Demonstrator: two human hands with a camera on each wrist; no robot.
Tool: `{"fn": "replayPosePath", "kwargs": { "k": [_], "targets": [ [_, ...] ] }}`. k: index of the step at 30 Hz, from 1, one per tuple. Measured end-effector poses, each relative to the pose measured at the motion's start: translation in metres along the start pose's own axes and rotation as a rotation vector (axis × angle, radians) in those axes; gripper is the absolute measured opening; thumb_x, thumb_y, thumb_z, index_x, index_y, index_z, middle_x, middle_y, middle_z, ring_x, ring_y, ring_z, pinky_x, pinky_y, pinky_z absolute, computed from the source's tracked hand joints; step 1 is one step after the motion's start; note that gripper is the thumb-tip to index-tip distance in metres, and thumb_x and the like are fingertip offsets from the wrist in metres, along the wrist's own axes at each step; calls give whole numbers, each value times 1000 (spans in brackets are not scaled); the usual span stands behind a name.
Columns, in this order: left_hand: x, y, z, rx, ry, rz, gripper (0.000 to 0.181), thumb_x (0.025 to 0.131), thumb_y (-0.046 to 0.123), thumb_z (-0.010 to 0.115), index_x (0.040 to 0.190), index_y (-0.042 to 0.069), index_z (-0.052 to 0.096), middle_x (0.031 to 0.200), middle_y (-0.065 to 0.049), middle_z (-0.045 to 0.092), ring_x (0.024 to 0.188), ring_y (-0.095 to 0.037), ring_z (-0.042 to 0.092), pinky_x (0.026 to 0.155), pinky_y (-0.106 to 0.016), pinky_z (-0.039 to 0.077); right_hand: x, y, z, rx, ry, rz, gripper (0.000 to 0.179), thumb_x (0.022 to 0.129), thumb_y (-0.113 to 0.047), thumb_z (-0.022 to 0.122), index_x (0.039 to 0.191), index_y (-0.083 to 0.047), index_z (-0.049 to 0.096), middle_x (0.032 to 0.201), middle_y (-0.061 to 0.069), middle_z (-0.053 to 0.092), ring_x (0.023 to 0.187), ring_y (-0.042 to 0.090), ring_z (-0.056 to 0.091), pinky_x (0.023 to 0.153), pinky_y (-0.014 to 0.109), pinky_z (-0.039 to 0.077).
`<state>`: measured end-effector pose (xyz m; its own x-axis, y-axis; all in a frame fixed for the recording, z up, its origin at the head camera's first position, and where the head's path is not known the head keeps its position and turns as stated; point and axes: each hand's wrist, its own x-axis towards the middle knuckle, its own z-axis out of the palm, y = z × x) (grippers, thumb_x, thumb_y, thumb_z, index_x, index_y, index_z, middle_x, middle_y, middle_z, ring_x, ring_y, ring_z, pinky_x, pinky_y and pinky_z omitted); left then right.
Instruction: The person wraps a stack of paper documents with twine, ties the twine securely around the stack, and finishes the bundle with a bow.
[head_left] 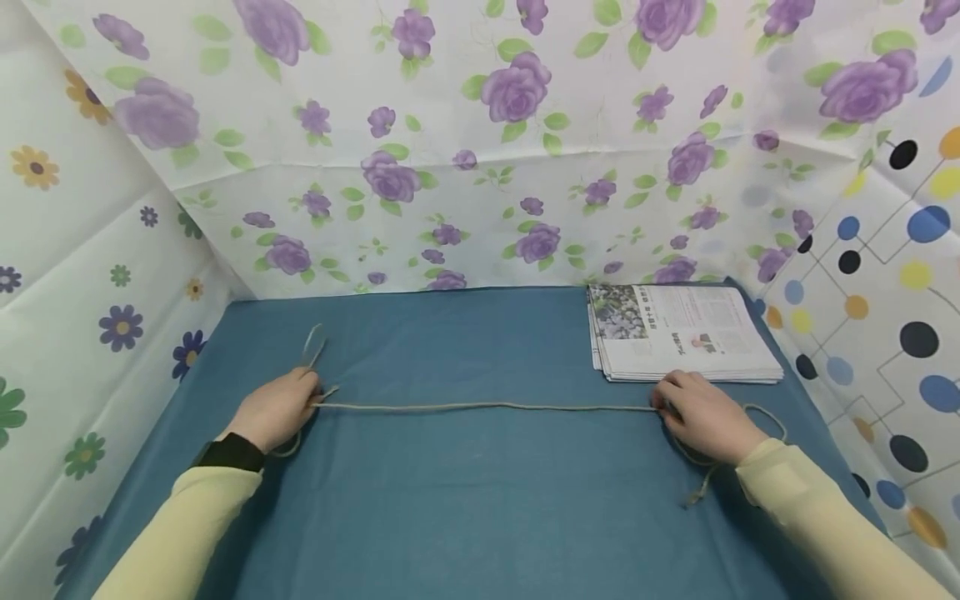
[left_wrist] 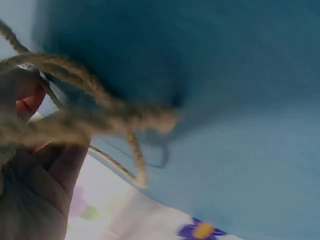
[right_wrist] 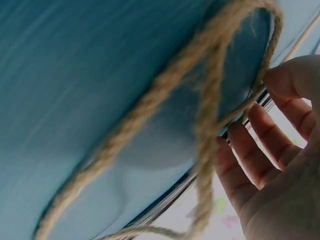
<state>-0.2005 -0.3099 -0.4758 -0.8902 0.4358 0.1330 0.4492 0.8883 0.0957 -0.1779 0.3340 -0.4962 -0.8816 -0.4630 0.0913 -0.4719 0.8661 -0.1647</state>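
Note:
A thin tan twine (head_left: 480,406) runs nearly straight from side to side over the blue cloth, between my two hands. At the left my left hand (head_left: 276,408) pinches it, and short loops and ends of the twine stick out past the fingers. My right hand (head_left: 705,417) pinches the other end just in front of the newspapers, with a loose loop and a frayed tail hanging by the wrist. Close up, doubled strands of twine (left_wrist: 65,125) cross the left palm in the left wrist view. The right wrist view has thumb and fingers meeting on the twine (right_wrist: 205,120).
A stack of folded newspapers (head_left: 686,333) lies at the back right of the blue cloth (head_left: 465,508). A white sheet with purple flowers (head_left: 450,150) stands behind the table, and patterned sheets stand at both sides.

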Motion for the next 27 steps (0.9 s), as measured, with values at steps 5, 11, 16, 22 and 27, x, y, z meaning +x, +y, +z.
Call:
{"fn": "replayPosePath", "kwargs": {
  "k": [5,11,16,22,27],
  "targets": [
    [-18,-17,-5,-25,-35,-2,18,95,17,74,86,17,58,84,1,51,68,-14,46,63,-38,42,-4,15,-2,-75,43,45,11,92,-13,77,93,-16,67,100,6,61,90,29,57,75,49,46],
    [-34,-21,-8,-88,-112,-73,45,86,64,74,94,21,63,129,-18,62,108,-35,64,70,-43,50,-10,27,-4,-52,40,104,8,93,-13,76,93,-14,69,100,8,62,94,31,57,80,53,46],
    [-46,-24,-6,-134,-107,-101,55,83,74,69,103,22,68,146,-23,53,128,-43,55,82,-53,52,-14,36,-3,-2,19,132,7,93,-11,75,96,-14,69,102,8,62,95,30,57,81,52,47],
    [-55,-35,-4,-165,-61,-60,8,99,37,70,94,30,69,143,-21,57,122,-41,60,73,-45,50,-18,47,-1,17,28,116,9,92,-8,76,96,-13,70,102,9,63,93,30,60,80,53,49],
    [-62,-46,-7,-199,-50,-123,8,102,26,66,104,22,73,140,-20,59,122,-43,58,79,-52,51,-21,54,-1,7,48,103,11,91,-5,76,95,-14,70,101,8,64,92,29,60,79,51,49]
  ]
}}
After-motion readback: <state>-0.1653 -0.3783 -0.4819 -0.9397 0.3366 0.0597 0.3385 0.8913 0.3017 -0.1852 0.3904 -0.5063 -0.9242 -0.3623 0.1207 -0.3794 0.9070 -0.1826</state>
